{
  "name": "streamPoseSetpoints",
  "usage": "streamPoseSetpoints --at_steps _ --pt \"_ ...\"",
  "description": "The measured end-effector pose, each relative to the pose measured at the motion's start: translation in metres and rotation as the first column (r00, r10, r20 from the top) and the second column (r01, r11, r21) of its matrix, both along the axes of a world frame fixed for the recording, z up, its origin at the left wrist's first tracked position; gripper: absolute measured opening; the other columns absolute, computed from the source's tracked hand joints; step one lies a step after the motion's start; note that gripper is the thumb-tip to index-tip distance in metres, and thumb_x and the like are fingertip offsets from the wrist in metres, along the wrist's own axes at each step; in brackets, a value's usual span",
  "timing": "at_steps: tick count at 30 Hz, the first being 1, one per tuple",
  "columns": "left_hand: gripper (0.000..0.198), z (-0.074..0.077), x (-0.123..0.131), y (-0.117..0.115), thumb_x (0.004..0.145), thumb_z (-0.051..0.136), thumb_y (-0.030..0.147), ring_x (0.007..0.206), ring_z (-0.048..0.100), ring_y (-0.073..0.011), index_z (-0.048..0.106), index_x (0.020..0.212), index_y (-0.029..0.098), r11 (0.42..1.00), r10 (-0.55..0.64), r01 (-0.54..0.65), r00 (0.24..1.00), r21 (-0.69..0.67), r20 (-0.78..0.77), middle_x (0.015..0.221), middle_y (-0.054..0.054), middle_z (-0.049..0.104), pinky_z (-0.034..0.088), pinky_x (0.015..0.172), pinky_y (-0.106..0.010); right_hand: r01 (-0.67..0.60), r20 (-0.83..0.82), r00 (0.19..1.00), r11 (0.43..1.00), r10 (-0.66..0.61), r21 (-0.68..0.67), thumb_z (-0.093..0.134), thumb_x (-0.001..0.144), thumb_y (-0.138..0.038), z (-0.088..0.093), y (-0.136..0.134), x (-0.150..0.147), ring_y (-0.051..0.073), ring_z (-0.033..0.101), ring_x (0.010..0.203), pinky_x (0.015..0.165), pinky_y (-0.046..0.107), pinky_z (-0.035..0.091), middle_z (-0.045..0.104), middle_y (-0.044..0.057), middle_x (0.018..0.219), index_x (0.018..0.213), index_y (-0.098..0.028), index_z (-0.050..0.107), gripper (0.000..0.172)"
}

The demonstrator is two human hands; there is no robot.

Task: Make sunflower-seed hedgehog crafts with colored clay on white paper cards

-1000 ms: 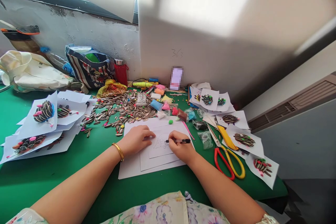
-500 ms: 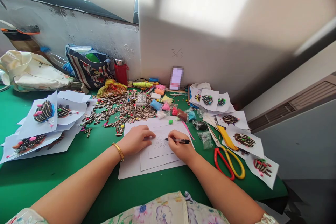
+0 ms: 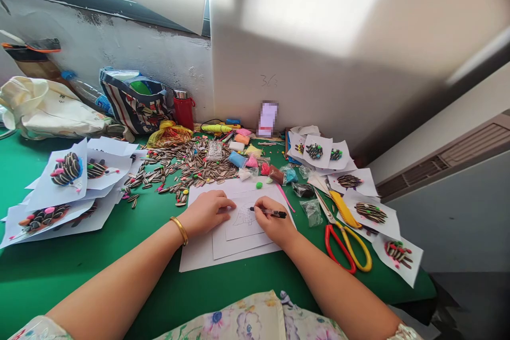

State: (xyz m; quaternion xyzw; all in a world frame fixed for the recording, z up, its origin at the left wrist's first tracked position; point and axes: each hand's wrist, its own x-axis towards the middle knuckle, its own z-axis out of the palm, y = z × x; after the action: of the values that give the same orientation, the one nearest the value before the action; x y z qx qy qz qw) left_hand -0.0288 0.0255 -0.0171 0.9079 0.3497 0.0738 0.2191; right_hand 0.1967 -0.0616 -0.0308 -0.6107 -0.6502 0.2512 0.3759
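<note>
My right hand (image 3: 274, 226) grips a black pen (image 3: 268, 212) whose tip rests on a small white sheet (image 3: 243, 219) with a line drawing on it. That sheet lies on larger white papers (image 3: 223, 252) on the green table (image 3: 119, 255). My left hand (image 3: 207, 211), with a gold bangle at the wrist, rests curled on the left edge of the sheet and presses it down.
A heap of sunflower seeds (image 3: 187, 164) and small clay lumps (image 3: 243, 156) lie behind the papers. Yellow-and-red scissors (image 3: 345, 236) lie to the right. Paper cards with seed figures are stacked at left (image 3: 67, 180) and right (image 3: 370, 212). Bags (image 3: 131, 101) and a red flask (image 3: 183, 109) stand by the wall.
The pen tip has crept slightly up and left across the drawing. My left hand has stayed in place.
</note>
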Motion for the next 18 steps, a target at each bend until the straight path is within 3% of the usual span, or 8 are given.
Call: streamPoseSetpoints --at_steps 18 --pt "0.028 0.0001 -0.0002 0.0001 0.083 0.066 0.027 0.094 0.061 -0.023 0.073 0.11 0.028 1.0 -0.006 0.006 1.0 0.002 0.008 0.1 -0.005 0.066 0.044 0.082 -0.032 -0.005 -0.028 1.0 1.0 0.004 -0.031 0.05 0.087 -0.029 0.0023 0.001 0.0001 0.017 0.057 0.071 0.064 0.027 0.042 0.063 0.0 0.075 0.084 -0.023 0.063 0.014"
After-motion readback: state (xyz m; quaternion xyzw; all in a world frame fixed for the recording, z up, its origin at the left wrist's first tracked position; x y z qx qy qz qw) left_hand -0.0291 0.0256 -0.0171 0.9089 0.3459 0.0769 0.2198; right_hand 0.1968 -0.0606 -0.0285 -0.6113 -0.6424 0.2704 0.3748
